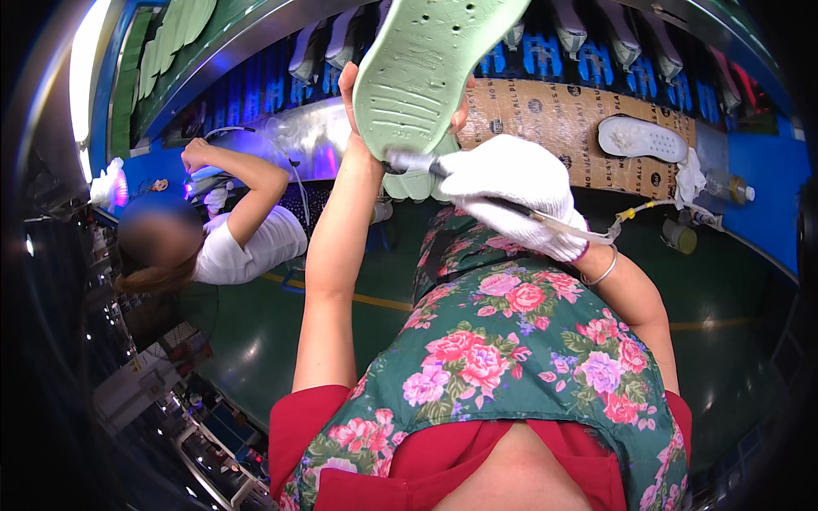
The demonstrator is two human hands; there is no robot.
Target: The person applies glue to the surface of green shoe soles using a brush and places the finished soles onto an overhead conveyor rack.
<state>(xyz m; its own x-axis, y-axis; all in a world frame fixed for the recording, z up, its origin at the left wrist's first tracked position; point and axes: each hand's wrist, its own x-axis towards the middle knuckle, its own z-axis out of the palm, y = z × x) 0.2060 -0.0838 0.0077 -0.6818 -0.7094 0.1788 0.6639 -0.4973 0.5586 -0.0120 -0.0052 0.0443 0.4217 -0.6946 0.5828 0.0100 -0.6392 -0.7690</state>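
Observation:
A pale green foam shoe sole point(409, 89) with small holes and ridges is held up in front of me. My bare left hand point(352, 105) grips it from underneath, and its fingers show at both edges. In a white knitted glove, my right hand point(511, 191) is closed around a brush point(436, 167) with a thin clear tube point(569, 228) running back along the wrist. The brush head is blurred and lies against the rounded heel end of the sole. Just below that end, more green soles point(409, 184) are partly hidden.
Printed cardboard point(530, 112) covers the bench, with a white-lined shoe piece point(642, 139), a crumpled white cloth point(690, 179) and a bottle point(728, 186) to the right. Shoes on blue holders point(594, 61) line the back. A co-worker point(249, 246) works at left. Green soles point(172, 38) fill the upper shelf.

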